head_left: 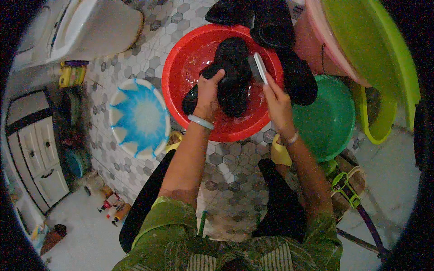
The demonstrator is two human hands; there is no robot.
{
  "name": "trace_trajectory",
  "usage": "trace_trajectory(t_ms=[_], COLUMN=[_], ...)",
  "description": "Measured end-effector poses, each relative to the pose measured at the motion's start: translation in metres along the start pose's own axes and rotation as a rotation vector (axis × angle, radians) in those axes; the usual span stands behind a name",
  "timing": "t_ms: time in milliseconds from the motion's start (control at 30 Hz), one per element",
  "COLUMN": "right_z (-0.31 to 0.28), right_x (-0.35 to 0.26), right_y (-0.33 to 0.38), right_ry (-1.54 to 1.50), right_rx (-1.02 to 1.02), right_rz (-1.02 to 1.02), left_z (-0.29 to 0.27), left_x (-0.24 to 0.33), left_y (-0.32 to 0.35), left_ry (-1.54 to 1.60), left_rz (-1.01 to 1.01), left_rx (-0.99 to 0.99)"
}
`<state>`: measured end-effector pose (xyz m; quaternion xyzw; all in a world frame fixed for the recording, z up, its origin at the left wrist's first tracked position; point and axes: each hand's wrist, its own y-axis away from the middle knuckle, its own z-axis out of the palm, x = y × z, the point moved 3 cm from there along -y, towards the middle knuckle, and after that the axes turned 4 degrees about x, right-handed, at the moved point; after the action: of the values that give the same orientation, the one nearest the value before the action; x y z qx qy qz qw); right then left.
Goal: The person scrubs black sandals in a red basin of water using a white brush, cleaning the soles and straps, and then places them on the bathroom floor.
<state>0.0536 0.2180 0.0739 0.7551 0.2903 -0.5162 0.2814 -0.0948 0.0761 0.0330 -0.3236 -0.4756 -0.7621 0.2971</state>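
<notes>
Over the red basin (169, 90), my left hand (208, 94) is closed round a black slipper (234, 101), with the thumb on its strap. My right hand (278, 107) grips a scrubbing brush (261, 68) with a white back and dark bristles. The bristles face the slipper's right edge; whether they touch it I cannot tell. Low in the basin, left of my left wrist, another black piece of footwear (190, 101) shows in part. Water glints inside the basin. Several black slippers (296, 77) lie outside its far and right rim.
A blue and white basin (140, 118) sits at the left, a green basin (332, 119) at the right. Large pink (312, 43) and lime-green tubs (379, 54) stand far right. A white toilet (97, 27) is far left. My yellow-shod feet flank the hexagon-tiled floor (226, 174).
</notes>
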Motion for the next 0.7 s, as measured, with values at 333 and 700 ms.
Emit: trace_trajectory(t_ms=[333, 700], right_z=[-0.032, -0.041], right_x=[-0.002, -0.015], right_y=[-0.003, 0.029], right_ry=[-0.027, 0.642], right_rx=[-0.158, -0.347], right_rz=[0.085, -0.294], left_z=[-0.010, -0.022], left_x=[0.006, 0.019], left_y=[0.016, 0.002], left_ry=[-0.263, -0.546], left_rz=[0.171, 0.152], left_rx=[-0.046, -0.328])
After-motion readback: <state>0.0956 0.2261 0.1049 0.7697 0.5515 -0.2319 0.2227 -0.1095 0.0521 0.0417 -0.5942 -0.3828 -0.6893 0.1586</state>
